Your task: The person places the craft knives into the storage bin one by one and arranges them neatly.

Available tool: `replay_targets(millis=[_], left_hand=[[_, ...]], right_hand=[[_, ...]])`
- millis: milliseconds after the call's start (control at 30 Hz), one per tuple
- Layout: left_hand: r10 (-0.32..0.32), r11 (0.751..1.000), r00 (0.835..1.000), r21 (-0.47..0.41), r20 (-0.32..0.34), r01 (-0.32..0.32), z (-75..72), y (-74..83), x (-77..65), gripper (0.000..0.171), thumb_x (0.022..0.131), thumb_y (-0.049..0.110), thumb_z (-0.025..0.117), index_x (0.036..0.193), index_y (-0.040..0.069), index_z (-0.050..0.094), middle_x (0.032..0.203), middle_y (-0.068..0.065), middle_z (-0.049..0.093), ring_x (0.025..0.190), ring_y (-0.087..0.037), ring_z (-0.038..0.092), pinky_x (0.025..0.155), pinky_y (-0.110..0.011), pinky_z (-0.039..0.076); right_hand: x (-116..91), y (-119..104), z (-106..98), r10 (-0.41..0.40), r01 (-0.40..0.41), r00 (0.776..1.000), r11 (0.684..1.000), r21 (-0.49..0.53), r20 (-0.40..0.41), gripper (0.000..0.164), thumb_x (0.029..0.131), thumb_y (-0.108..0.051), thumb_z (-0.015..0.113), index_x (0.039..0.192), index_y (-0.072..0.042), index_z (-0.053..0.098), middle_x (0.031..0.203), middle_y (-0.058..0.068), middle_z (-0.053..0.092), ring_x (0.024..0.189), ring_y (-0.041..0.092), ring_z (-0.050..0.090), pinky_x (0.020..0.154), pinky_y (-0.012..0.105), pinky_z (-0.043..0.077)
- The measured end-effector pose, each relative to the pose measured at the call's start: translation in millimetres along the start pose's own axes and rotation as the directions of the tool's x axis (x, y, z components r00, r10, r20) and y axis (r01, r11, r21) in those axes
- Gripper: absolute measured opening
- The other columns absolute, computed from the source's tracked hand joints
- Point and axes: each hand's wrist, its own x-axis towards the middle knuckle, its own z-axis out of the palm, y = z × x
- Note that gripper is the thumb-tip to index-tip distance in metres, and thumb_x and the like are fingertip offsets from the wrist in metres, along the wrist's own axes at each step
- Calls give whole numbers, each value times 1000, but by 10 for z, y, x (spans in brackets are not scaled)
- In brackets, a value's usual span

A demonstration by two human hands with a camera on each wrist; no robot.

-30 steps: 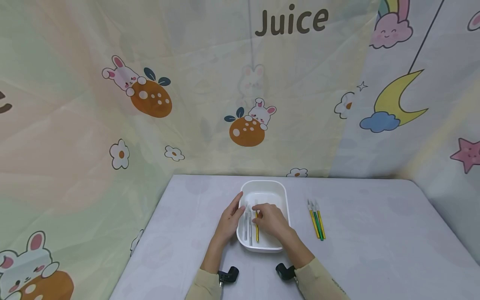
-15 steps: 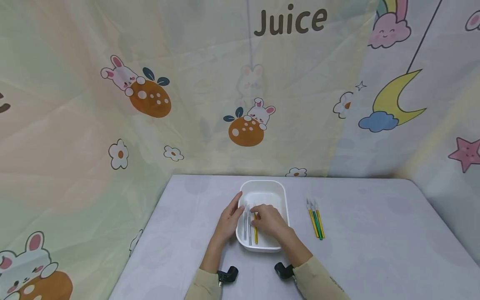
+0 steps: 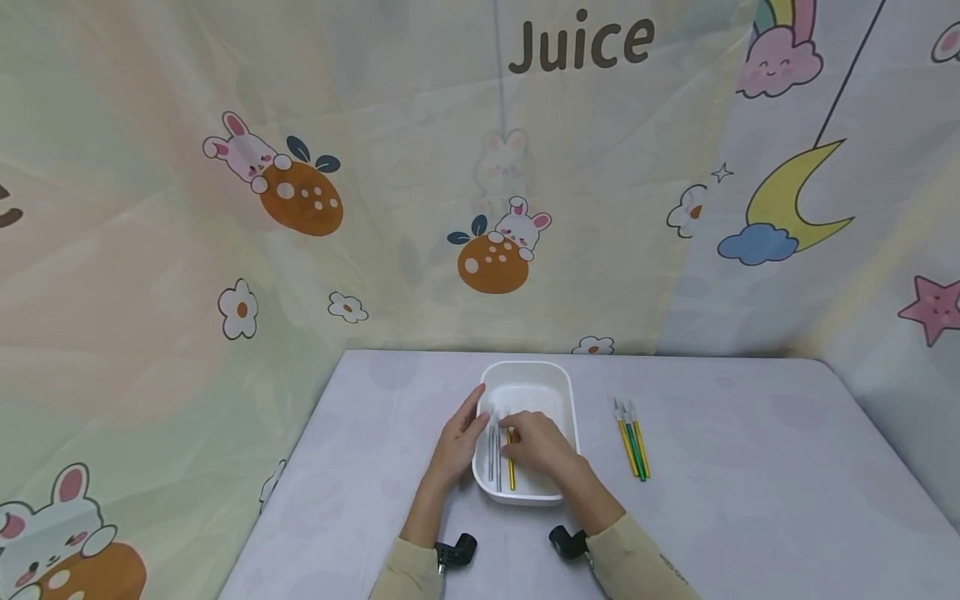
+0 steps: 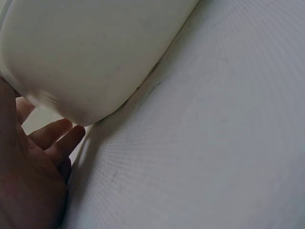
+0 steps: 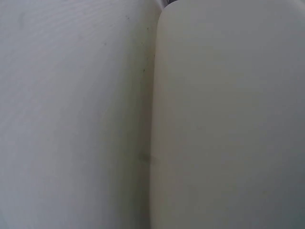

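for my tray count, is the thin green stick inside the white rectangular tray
No, the green stick lies on the pale tabletop between two thin yellow sticks, right of the tray.

The left sleeve (image 3: 408, 573) and the right sleeve (image 3: 637, 557) are beige cloth, softly creased, ending short of the wrists. A short line of dark marking (image 3: 673, 570) runs along the right one, too small to read. By each cuff sits a small black wrist camera, the left device (image 3: 457, 551) and right device (image 3: 568, 542) both stubby and rounded

Head view faces forward-down, wrist views close against the same tray (image 3: 528, 392)
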Motion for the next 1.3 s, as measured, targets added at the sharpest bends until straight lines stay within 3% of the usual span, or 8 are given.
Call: replay_targets(millis=[333, 500, 933, 1300], left_hand=[[-7, 1000, 1000, -7, 3, 7, -1, 3, -2, 52, 110, 26, 53, 161, 29, 41, 169, 7, 35, 158, -22, 29, 131, -43, 24], [-5, 1000, 1000, -15, 4, 5, -8, -18, -9, 53, 109, 29, 55, 161, 29, 41, 168, 7, 35, 158, -21, 29, 131, -42, 24], [-20, 1000, 1000, -3, -9, 20, 9, -11, 13, 53, 109, 26, 53, 161, 27, 40, 168, 10, 34, 159, -20, 26, 132, -46, 22], [-38, 999, 999, 3, -10, 38, 9, -4, 7, 53, 109, 31, 53, 160, 33, 41, 167, 13, 35, 159, -17, 28, 131, -42, 23]], right_hand=[[6, 31, 12, -5, 5, 1000, 1000, -15, -21, 42, 88, -17, 84, 128, -11, 75, 77, -4, 65, 68, 13, 57, 60, 26, 47], [-21, 32, 8, -10, 8, 996, 1000, -19, -93, 42, 88, -19, 83, 129, -12, 74, 77, -4, 68, 67, 12, 57, 59, 27, 45], [-87, 31, -88, -105, 79, 942, 993, -92, -319, 43, 89, -24, 84, 129, -15, 73, 79, -7, 73, 71, 12, 52, 63, 26, 42], [-100, 50, -155, -90, 59, 937, 993, -101, -339, 44, 89, -28, 83, 131, -18, 73, 81, -6, 75, 69, 11, 51, 59, 24, 40]])
